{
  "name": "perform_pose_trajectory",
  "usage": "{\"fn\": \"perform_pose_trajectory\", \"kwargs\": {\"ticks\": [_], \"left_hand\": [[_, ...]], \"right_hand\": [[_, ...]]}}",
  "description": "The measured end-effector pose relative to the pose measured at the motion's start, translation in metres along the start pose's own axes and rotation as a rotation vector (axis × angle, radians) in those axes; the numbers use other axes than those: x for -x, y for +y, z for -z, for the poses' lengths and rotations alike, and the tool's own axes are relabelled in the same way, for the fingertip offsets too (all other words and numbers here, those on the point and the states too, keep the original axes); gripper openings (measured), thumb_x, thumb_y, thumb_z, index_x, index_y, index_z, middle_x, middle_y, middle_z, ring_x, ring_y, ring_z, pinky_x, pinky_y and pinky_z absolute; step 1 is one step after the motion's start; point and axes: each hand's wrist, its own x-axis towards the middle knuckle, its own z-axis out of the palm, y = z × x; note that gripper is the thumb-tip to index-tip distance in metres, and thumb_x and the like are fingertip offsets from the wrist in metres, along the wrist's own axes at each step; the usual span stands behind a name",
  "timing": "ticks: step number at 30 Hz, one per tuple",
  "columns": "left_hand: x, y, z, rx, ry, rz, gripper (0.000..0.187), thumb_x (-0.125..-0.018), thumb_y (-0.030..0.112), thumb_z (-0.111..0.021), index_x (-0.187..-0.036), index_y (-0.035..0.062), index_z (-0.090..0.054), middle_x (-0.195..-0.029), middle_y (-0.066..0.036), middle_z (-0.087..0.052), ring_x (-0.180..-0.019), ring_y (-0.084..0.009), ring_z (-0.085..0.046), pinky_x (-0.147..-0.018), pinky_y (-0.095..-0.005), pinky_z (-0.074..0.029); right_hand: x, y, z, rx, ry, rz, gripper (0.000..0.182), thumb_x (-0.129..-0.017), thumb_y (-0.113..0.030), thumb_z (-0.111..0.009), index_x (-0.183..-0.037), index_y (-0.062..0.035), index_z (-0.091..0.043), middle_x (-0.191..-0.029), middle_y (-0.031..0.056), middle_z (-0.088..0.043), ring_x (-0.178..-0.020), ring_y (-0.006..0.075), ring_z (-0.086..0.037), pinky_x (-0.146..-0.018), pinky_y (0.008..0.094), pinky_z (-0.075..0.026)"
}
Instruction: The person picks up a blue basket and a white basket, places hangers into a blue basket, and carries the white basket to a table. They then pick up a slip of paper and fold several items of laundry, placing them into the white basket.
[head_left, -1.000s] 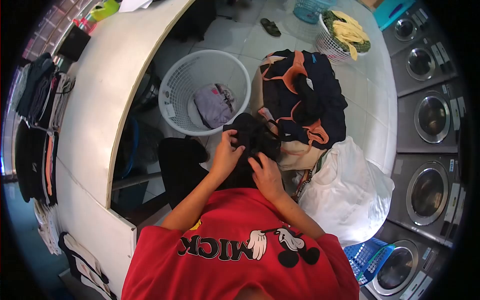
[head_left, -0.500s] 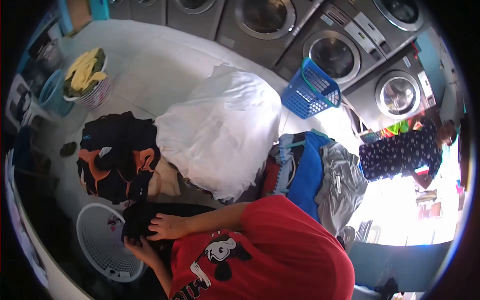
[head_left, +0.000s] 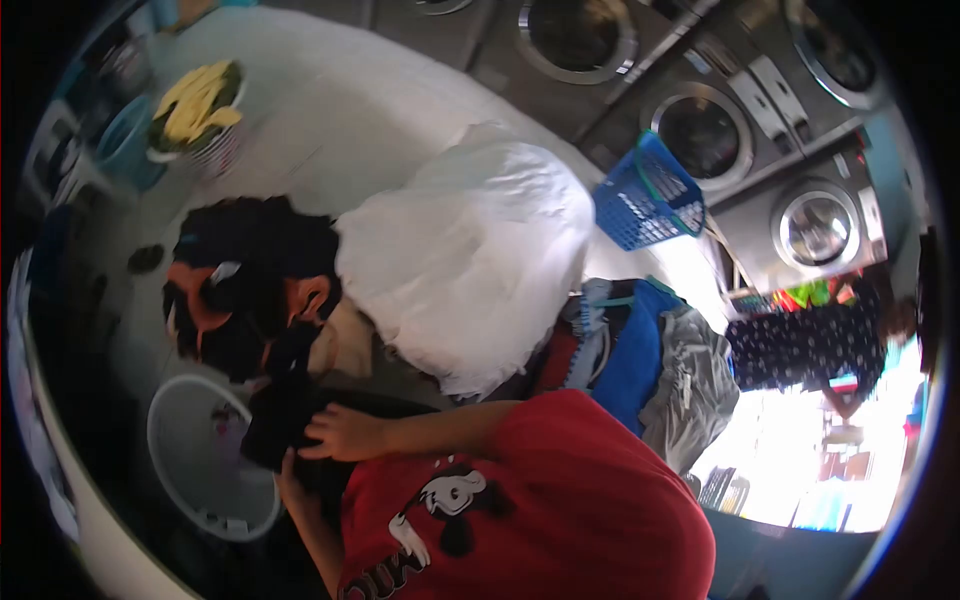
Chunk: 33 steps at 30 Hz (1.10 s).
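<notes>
A folded black cloth (head_left: 272, 425) lies over the lap of the person in the red shirt. My right hand (head_left: 347, 433) presses on its top with bent fingers gripping the fabric. Lower down, my left hand (head_left: 291, 484) pinches the near edge, its thumb showing and the other fingers hidden under the cloth. A white plastic basket (head_left: 165, 480) stands just left of my hands, with a small pink-patterned item inside. Beyond the cloth sits a pile of dark clothes with orange print (head_left: 250, 285).
A large white cloth heap (head_left: 470, 260) is at centre, with blue and gray garments (head_left: 690, 385) to its right. A blue basket (head_left: 640, 200) stands before the washing machines (head_left: 690, 130). A basket with yellow cloth (head_left: 200, 105) is upper left; another person (head_left: 800, 345) is at right.
The view has shifted, so the surroundings appear moved to the right. My left hand sits slightly higher and farther right along the black cloth's edge. Both hands remain on the cloth.
</notes>
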Motion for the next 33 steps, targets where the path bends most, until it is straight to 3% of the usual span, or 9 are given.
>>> {"fn": "perform_pose_trajectory", "kwargs": {"ticks": [1,5,13,16,23,24,29,31,33], "left_hand": [[0.007,0.02,-0.022,0.261,-0.028,0.146,0.04,-0.076,0.007,-0.054,-0.114,-0.0003,-0.043,-0.107,-0.012,-0.051,-0.092,-0.0243,-0.054,-0.077,-0.0342,-0.046],[0.015,0.033,-0.033,0.129,0.047,-0.059,0.048,-0.073,0.004,-0.056,-0.118,0.0019,-0.039,-0.106,-0.01,-0.052,-0.093,-0.0205,-0.053,-0.079,-0.0303,-0.043],[0.023,0.043,-0.022,0.204,0.008,-0.124,0.049,-0.074,-0.001,-0.05,-0.121,0.0025,-0.036,-0.111,-0.009,-0.05,-0.1,-0.0179,-0.049,-0.087,-0.0283,-0.037],[0.037,0.048,-0.017,0.188,-0.032,-0.128,0.051,-0.074,-0.002,-0.049,-0.123,0.0024,-0.035,-0.113,-0.009,-0.049,-0.102,-0.0178,-0.048,-0.089,-0.0283,-0.037],[0.041,0.052,-0.005,0.127,-0.032,-0.196,0.05,-0.074,-0.004,-0.049,-0.122,0.0012,-0.036,-0.111,-0.008,-0.05,-0.1,-0.0174,-0.049,-0.086,-0.029,-0.039],[0.045,0.058,-0.006,0.129,-0.032,-0.182,0.048,-0.074,-0.004,-0.049,-0.12,0.0013,-0.037,-0.11,-0.008,-0.05,-0.1,-0.0167,-0.049,-0.086,-0.0288,-0.039],[0.041,0.057,0.014,0.019,0.08,-0.238,0.048,-0.075,-0.006,-0.047,-0.121,0.0008,-0.037,-0.108,-0.01,-0.052,-0.099,-0.018,-0.051,-0.087,-0.0283,-0.038],[0.042,0.06,0.023,0.042,0.14,-0.224,0.047,-0.075,-0.006,-0.047,-0.12,0.0008,-0.038,-0.107,-0.01,-0.053,-0.096,-0.0181,-0.052,-0.086,-0.0284,-0.04],[0.042,0.06,0.034,0.14,0.183,-0.22,0.044,-0.075,-0.006,-0.047,-0.118,0.001,-0.04,-0.104,-0.011,-0.054,-0.092,-0.0189,-0.054,-0.081,-0.0287,-0.044]], "right_hand": [[-0.002,0.0,0.002,-0.011,-0.035,-0.009,0.043,-0.062,-0.02,-0.055,-0.104,-0.0219,-0.051,-0.086,0.0043,-0.046,-0.082,0.0199,-0.047,-0.065,0.0343,-0.037],[-0.01,0.005,0.013,-0.315,-0.173,-0.004,0.05,-0.065,-0.017,-0.061,-0.113,-0.0126,-0.048,-0.094,0.0101,-0.048,-0.085,0.0259,-0.049,-0.07,0.0377,-0.041],[-0.038,0.054,0.031,-0.475,0.169,-0.272,0.039,-0.068,-0.001,-0.056,-0.105,-0.0047,-0.048,-0.1,0.0116,-0.049,-0.092,0.027,-0.049,-0.076,0.0343,-0.042],[-0.071,0.065,0.045,-0.621,-0.087,-0.311,0.057,-0.061,0.004,-0.05,-0.117,-0.0036,-0.041,-0.116,0.0122,-0.045,-0.11,0.0262,-0.042,-0.09,0.0326,-0.034],[-0.107,0.06,0.028,-0.857,-0.828,-0.252,0.069,-0.062,0.0,-0.048,-0.128,-0.014,-0.031,-0.118,0.0108,-0.046,-0.113,0.0212,-0.042,-0.088,0.0317,-0.034],[-0.105,0.057,0.022,-0.804,-0.762,-0.208,0.059,-0.063,-0.001,-0.049,-0.121,-0.0125,-0.04,-0.104,0.0122,-0.056,-0.098,0.0227,-0.053,-0.08,0.0314,-0.04],[-0.111,0.07,0.019,-0.373,-0.523,-0.06,0.021,-0.068,-0.005,-0.055,-0.089,-0.0036,-0.056,-0.088,0.0157,-0.059,-0.08,0.0316,-0.056,-0.069,0.0363,-0.043],[-0.117,0.072,0.033,-0.401,-0.44,-0.072,0.015,-0.07,-0.003,-0.054,-0.085,-0.0036,-0.058,-0.081,0.0125,-0.06,-0.073,0.0268,-0.058,-0.065,0.0342,-0.044],[-0.125,0.072,0.054,-0.644,-0.584,-0.362,0.012,-0.072,-0.002,-0.054,-0.083,-0.0032,-0.058,-0.083,0.0084,-0.06,-0.074,0.0174,-0.057,-0.066,0.0293,-0.043]]}}
